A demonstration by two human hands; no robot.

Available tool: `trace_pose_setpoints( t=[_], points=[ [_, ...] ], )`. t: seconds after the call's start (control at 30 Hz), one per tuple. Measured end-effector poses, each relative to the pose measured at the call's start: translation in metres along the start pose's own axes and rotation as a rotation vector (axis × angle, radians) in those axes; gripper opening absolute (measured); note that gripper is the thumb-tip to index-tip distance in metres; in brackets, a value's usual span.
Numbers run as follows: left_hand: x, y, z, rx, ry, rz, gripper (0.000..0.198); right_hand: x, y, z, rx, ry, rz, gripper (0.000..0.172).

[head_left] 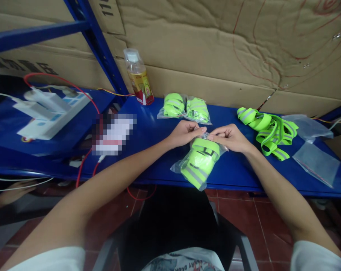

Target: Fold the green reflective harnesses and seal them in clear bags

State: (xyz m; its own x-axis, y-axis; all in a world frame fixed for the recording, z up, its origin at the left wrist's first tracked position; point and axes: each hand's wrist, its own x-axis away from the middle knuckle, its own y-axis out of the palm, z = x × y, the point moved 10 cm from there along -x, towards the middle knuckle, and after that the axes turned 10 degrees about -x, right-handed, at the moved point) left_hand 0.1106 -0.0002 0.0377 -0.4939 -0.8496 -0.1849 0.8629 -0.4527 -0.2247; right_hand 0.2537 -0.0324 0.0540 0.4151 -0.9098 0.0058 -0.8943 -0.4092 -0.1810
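Observation:
A clear plastic bag with a folded neon-yellow reflective strap inside lies at the front edge of the blue shelf. My left hand pinches the bag's top edge, fingers closed. Beside it, my right hand grips the same edge a little to the right, thumb and fingers pressed together. Just beyond my hands sit two more bagged straps, one on the left and one on the right. Loose neon straps lie in a tangled heap to the right.
Flat clear bags rest at the far right of the blue shelf. A drink bottle stands at the back by the cardboard wall. To the left are a white power strip, a red cable and a blurred-out object.

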Motion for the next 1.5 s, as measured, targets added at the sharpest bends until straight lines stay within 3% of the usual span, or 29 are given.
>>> trace_pose_setpoints(
  t=[0.17, 0.37, 0.53, 0.7, 0.83, 0.97, 1.1, 1.23, 1.5],
  points=[
    [0.000, -0.004, 0.000, -0.025, 0.022, 0.029, 0.054, -0.003, 0.001, 0.000, -0.006, -0.026, 0.019, 0.045],
    [0.000, -0.018, 0.002, -0.075, 0.021, 0.103, 0.053, -0.004, -0.005, 0.007, 0.037, 0.009, -0.085, 0.048],
    [-0.001, -0.019, -0.005, -0.003, -0.022, 0.130, 0.053, -0.003, -0.016, 0.008, -0.041, -0.006, 0.009, 0.046],
    [-0.003, -0.014, -0.011, 0.085, -0.051, 0.118, 0.046, -0.004, -0.017, 0.008, -0.013, -0.018, -0.009, 0.047],
    [-0.004, -0.019, -0.010, 0.126, -0.011, 0.138, 0.043, -0.008, -0.021, 0.002, -0.004, -0.085, 0.030, 0.044],
    [-0.005, -0.021, -0.002, 0.089, 0.059, 0.140, 0.046, -0.011, -0.022, 0.010, -0.043, -0.048, 0.051, 0.042],
    [-0.006, -0.019, -0.006, 0.081, 0.020, 0.107, 0.045, -0.011, -0.024, 0.016, -0.051, -0.035, 0.088, 0.043],
    [-0.006, -0.014, -0.013, 0.052, 0.001, 0.063, 0.040, -0.009, -0.018, 0.017, -0.063, -0.032, 0.060, 0.047],
    [-0.005, -0.016, -0.015, 0.047, 0.001, 0.103, 0.036, -0.009, -0.005, 0.004, -0.076, -0.091, -0.036, 0.044]
  ],
)
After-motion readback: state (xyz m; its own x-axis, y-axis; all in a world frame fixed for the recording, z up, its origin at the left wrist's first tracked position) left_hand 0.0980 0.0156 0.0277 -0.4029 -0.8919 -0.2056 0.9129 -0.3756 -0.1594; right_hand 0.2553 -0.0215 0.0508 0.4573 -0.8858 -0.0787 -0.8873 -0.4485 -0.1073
